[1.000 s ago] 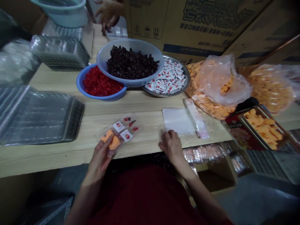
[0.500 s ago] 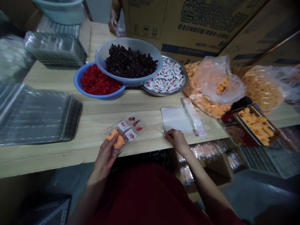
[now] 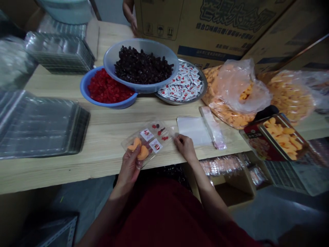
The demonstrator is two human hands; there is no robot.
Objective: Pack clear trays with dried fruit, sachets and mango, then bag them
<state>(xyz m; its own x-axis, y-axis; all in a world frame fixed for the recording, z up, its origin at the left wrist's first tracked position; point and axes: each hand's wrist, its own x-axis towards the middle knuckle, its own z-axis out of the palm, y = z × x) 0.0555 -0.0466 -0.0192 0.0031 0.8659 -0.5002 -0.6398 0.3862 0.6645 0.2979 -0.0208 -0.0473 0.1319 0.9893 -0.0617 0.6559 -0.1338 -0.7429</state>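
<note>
My left hand [image 3: 131, 164] grips a clear plastic tray [image 3: 151, 158] by its near left end, thumb on top. In its compartments lie orange puffy candies [image 3: 143, 153], two white printed sachets [image 3: 156, 145] and small red and dark pieces [image 3: 161, 131]. Close to the tray's right end, my right hand [image 3: 185, 146] is closed in a pinch on the edge of a thin clear plastic bag [image 3: 174, 130]. How far the tray and bag overlap is hard to see. Just beyond that hand lies a stack of flat bags [image 3: 194, 128].
Behind are a bowl of dark candies [image 3: 144, 67], a blue bowl of red candies [image 3: 109, 87] and a metal bowl of sachets [image 3: 182, 84]. Tray stacks [image 3: 48, 125] stand left; bagged orange candies [image 3: 235, 99] and an open tin [image 3: 281, 137] right. A co-worker's hand [image 3: 133, 24] shows behind.
My left hand has moved right with the tray, toward the bag. My right hand has shifted slightly left and up. The co-worker's hand has moved partly behind the carton.
</note>
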